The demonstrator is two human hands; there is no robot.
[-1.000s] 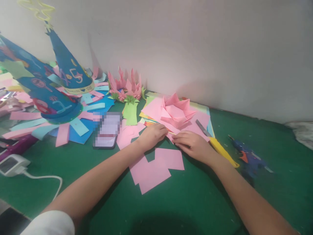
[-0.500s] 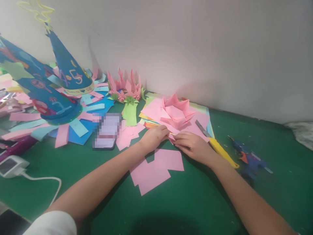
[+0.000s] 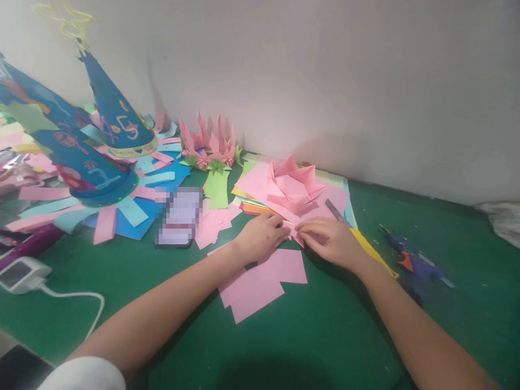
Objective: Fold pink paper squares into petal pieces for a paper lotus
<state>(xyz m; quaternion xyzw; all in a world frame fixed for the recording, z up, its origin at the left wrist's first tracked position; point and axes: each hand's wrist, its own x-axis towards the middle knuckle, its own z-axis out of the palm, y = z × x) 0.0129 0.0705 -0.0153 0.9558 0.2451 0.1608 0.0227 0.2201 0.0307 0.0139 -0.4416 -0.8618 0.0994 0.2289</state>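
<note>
Between my two hands is a small piece of pink paper [image 3: 299, 242], partly covered by the fingers. My left hand [image 3: 264, 235] is closed on its left side, fingertips pressed down at the paper. From the right, my right hand [image 3: 331, 241] pinches the same piece with thumb and fingers. Several loose pink paper squares [image 3: 255, 292] lie on the green table just below the hands. Directly behind the hands, a folded pink paper flower [image 3: 294, 187] rests on a stack of coloured sheets [image 3: 335, 203].
Right of the hands lie a yellow-handled knife [image 3: 371, 249] and a blue glue gun [image 3: 416, 262]. Leftward are a phone [image 3: 181, 216], a pink paper crown [image 3: 209, 143], blue cone hats [image 3: 116, 119] and a white device with a cable [image 3: 22, 275]. A wall [image 3: 325, 81] stands behind.
Both hands have shifted slightly to the right with the small pink paper. The left fingers now reach further over it. The other things stay in place.
</note>
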